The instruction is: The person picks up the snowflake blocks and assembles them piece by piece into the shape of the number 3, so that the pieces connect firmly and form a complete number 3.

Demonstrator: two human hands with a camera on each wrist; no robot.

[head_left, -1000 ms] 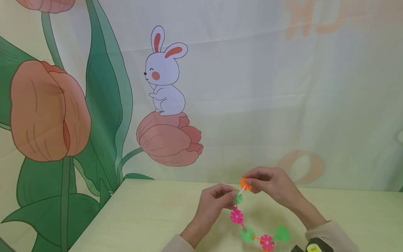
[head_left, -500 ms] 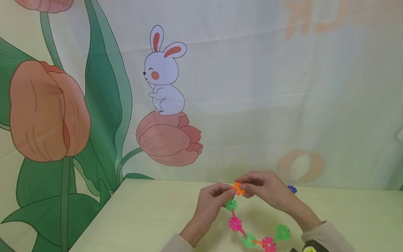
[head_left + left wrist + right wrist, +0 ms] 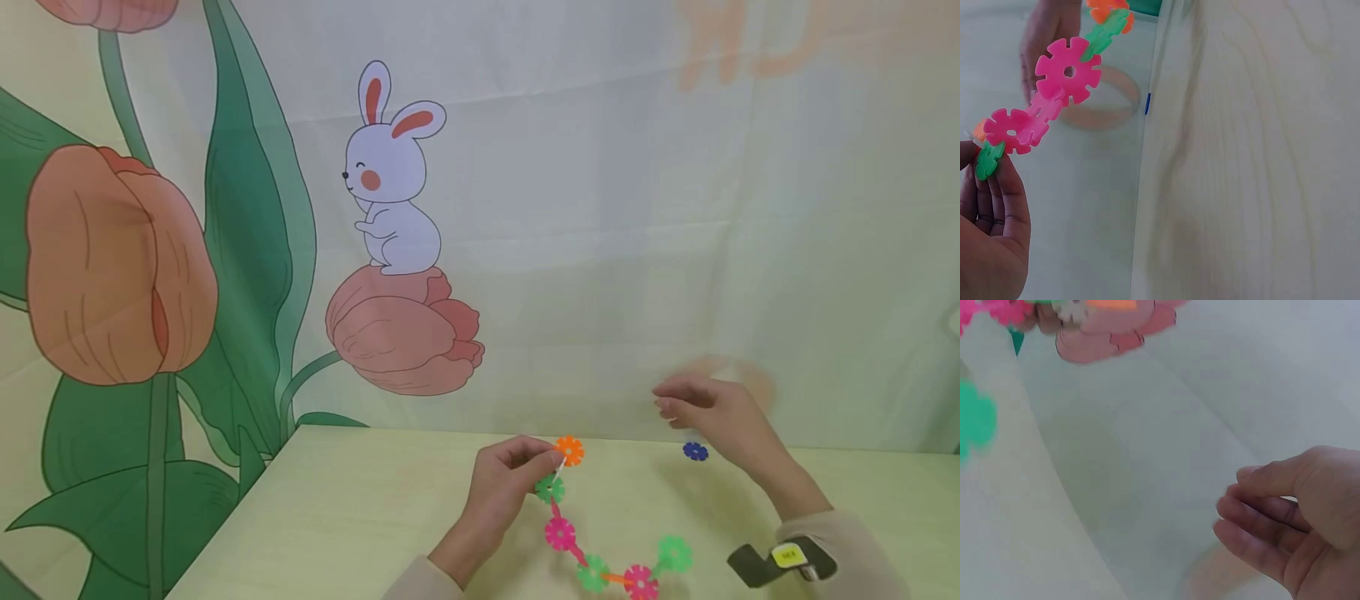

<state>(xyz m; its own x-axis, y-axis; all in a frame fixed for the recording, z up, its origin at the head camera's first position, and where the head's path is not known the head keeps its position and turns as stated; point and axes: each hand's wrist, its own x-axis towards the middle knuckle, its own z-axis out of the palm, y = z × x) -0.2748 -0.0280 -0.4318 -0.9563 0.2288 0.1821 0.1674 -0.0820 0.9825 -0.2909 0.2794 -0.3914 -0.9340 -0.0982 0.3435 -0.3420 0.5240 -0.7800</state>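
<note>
My left hand [image 3: 504, 483] pinches one end of a chain of slotted plastic snowflake discs between thumb and fingers, at a green disc [image 3: 550, 489]. Past it sits a white disc [image 3: 1072, 310], edge-on in the head view, then an orange disc [image 3: 569, 451] at the tip. Pink discs [image 3: 1069, 71] and further green and orange ones make up the rest, which curves down and right to a light green disc [image 3: 675, 553]. Apart from the chain, my right hand [image 3: 720, 417] hangs in the air with loosely curled fingers, holding nothing visible. Below it is a loose blue disc [image 3: 695, 451].
A pale wood-grain table [image 3: 360, 517] lies beneath the hands. Behind its far edge stands a cloth backdrop [image 3: 570, 250] printed with tulips and a rabbit. A black strap with a yellow label [image 3: 789, 556] is round the right wrist.
My right hand has let go of the orange disc and moved right, uncovering the blue disc. The orange disc stays attached to the chain, which my left hand keeps holding, slightly lower.
</note>
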